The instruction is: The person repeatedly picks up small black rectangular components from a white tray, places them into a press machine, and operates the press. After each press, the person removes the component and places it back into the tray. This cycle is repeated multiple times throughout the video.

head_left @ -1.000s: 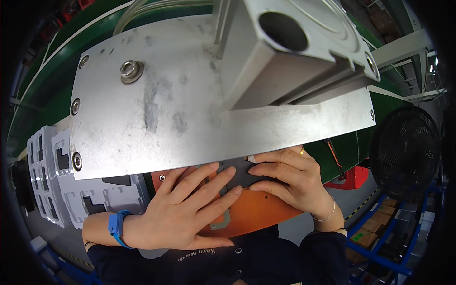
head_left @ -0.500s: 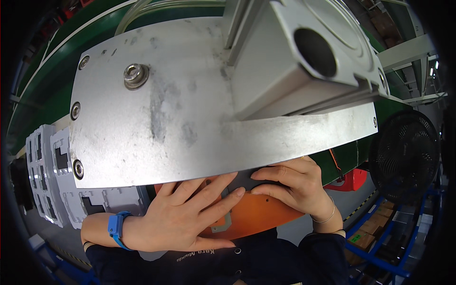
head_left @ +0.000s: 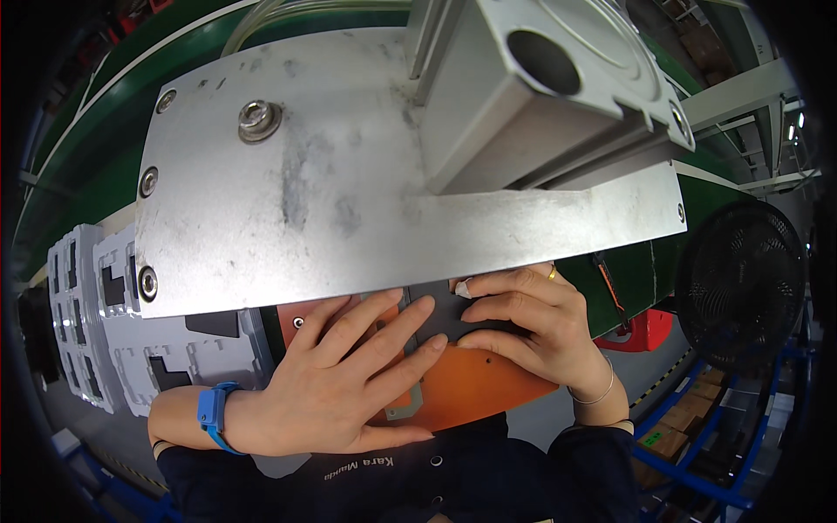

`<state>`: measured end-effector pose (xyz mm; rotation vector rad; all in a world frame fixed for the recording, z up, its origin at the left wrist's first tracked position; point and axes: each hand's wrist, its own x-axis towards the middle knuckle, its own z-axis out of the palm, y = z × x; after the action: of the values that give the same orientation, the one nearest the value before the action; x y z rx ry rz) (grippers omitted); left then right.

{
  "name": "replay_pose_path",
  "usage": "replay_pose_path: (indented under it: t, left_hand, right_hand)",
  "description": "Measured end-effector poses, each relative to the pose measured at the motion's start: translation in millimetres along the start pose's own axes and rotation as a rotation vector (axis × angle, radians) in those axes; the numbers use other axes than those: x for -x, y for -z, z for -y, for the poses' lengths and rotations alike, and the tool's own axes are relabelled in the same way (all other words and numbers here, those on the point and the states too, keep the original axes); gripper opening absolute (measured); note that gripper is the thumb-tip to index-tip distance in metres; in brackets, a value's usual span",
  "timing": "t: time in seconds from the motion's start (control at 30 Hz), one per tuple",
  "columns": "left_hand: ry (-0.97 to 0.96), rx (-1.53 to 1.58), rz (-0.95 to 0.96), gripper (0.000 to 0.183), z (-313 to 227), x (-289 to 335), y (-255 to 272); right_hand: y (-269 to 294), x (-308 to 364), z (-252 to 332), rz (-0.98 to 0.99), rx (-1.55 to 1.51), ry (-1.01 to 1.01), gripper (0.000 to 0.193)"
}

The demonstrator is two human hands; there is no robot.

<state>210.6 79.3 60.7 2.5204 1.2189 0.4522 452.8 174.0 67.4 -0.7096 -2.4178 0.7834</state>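
Observation:
My left hand [head_left: 349, 375] lies palm down with fingers spread over an orange plate [head_left: 488, 383], its fingertips at the left side of a dark grey flat piece [head_left: 433, 315]. My right hand [head_left: 540, 327] is closed at that piece's right side, thumb and bent fingers pressed against it. A small white scrap [head_left: 463, 288] shows by one right fingertip; whether it is gripped I cannot tell. Just beyond my fingers, a thick silver metal plate [head_left: 349, 244] overhangs and hides the far part of the orange plate.
A silver metal column [head_left: 488, 131] rises from the metal plate, beside a large bolt [head_left: 258, 119]. Grey plastic trays [head_left: 131, 349] with dark pieces stand at left. At right are an orange-and-black tool [head_left: 610, 283], a red object [head_left: 647, 331] and a black fan [head_left: 741, 288].
The metal plate sits slightly higher in the picture, and more of the orange plate and dark piece shows. My right fingers have shifted on the piece; the white scrap has come into view.

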Motion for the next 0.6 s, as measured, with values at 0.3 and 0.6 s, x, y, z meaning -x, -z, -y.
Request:
replay_pose_path:
  t: [0.3, 0.6]
  left_hand:
    - [0.009, 0.04, 0.023, 0.078, 1.5, 3.9, -0.6]
    - [0.032, 0.032, 0.02, 0.074, -1.0, 3.5, -2.5]
  right_hand:
    - [-1.7, 4.7, -3.0, 0.024, -0.054, -0.044, 0.024]
    - [-2.1, 4.5, 1.4, 0.016, -0.007, -0.068, 0.021]
